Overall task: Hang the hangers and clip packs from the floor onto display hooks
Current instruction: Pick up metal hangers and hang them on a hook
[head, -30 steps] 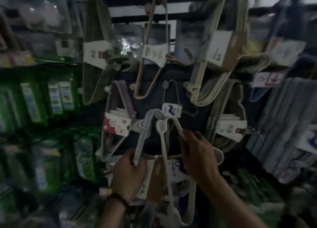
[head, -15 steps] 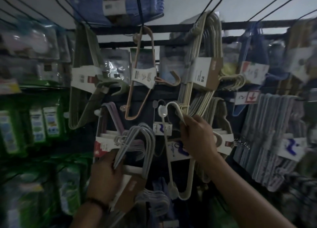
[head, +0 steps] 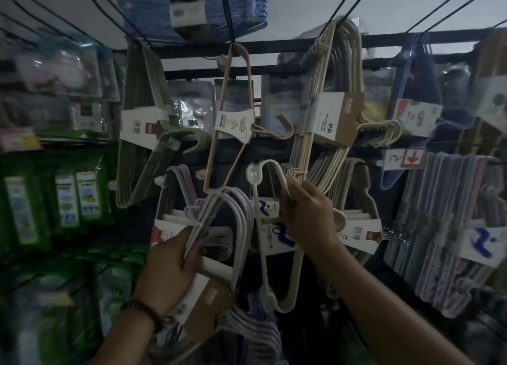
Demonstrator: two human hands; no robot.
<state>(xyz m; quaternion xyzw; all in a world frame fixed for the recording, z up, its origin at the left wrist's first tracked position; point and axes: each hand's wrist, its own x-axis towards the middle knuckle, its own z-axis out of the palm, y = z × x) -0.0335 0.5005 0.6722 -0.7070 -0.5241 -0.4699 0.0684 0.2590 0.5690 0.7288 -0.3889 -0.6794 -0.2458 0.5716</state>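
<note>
Hangers fill both hands. The left hand (head: 170,266) curls round a banded pack of grey hangers (head: 242,227), gripping just above its cardboard sleeve (head: 208,301) so the bunched hooks point up, low in front of the middle of the rack. The right hand (head: 310,216) pinches a single white hanger (head: 254,174) by its arm, one rounded end uppermost, probably so that end can be steered onto a wire hook. It sits before the packs at the rack's middle, well below the top rail (head: 384,37) and the black display hooks (head: 227,13). Neither item hangs on anything yet. Against a second ago, the white hanger stands higher, its top now above the foot of the pink hanger (head: 233,123) rather than beneath it, and the view has tipped up.
</note>
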